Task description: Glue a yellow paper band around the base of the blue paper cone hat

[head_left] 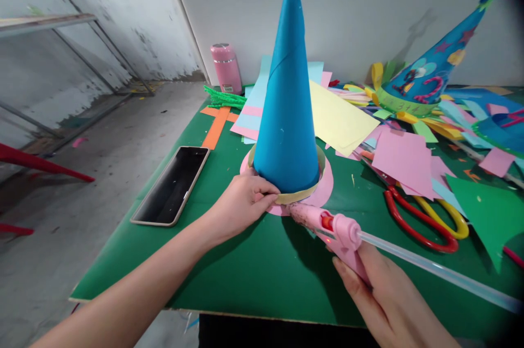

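Observation:
A tall blue paper cone (286,118) stands upright on the green table (229,282). Round its base runs a yellowish paper strip (301,195), and a pink paper ring (326,187) lies flat beneath. My left hand (241,203) pinches the strip at the cone's front left. In my right hand (380,288) is a pink hot glue gun (327,228) with a long clear glue stick (434,266) in its back. The gun's nozzle is close to the strip's lower front edge; whether it touches cannot be made out.
A phone (172,187) lies to the left. Behind are a pink bottle (226,69), green pipe cleaners (225,98) and yellow paper (341,118). Rightward are red-handled scissors (417,228), pink paper sheets (403,159) and a decorated blue party hat (434,72).

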`<state>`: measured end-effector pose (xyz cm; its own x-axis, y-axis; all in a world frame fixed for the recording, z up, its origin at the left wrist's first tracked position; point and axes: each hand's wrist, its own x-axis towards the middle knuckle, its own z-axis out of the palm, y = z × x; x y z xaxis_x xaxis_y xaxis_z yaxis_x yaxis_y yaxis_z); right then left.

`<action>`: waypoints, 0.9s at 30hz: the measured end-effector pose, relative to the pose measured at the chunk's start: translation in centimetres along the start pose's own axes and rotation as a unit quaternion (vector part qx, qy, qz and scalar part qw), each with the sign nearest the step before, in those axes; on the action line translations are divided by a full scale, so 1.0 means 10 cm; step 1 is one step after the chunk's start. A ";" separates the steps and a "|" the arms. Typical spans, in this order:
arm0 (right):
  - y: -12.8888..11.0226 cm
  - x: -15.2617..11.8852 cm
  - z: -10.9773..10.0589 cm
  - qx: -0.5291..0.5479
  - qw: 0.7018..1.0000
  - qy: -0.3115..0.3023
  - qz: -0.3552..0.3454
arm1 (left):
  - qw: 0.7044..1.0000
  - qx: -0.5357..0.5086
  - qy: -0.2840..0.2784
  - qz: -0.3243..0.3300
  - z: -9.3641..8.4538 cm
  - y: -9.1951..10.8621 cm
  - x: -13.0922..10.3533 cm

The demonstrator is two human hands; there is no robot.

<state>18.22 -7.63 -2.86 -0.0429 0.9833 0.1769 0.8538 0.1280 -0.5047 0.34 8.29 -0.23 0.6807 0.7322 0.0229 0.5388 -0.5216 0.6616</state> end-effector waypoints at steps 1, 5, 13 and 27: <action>0.03 -0.02 0.00 -0.008 1.000 0.011 -0.002 | 1.000 -0.002 0.002 0.000 0.00 0.00 0.00; 0.11 -0.10 -0.02 -0.027 0.999 0.031 0.002 | 1.000 -0.005 0.006 0.001 0.01 -0.02 -0.01; 0.09 -0.08 -0.10 -0.035 0.997 0.063 -0.023 | 1.000 -0.002 0.006 0.015 0.01 -0.02 0.01; 0.04 -0.03 -0.06 -0.023 0.997 0.064 -0.025 | 1.000 0.003 0.006 0.013 0.02 -0.03 0.00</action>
<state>18.91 -7.94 -2.58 -0.0213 0.9507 0.3095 0.8749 0.1675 -0.4544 0.34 8.35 -0.56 0.6886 0.7234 0.0502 0.5238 -0.5441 0.6554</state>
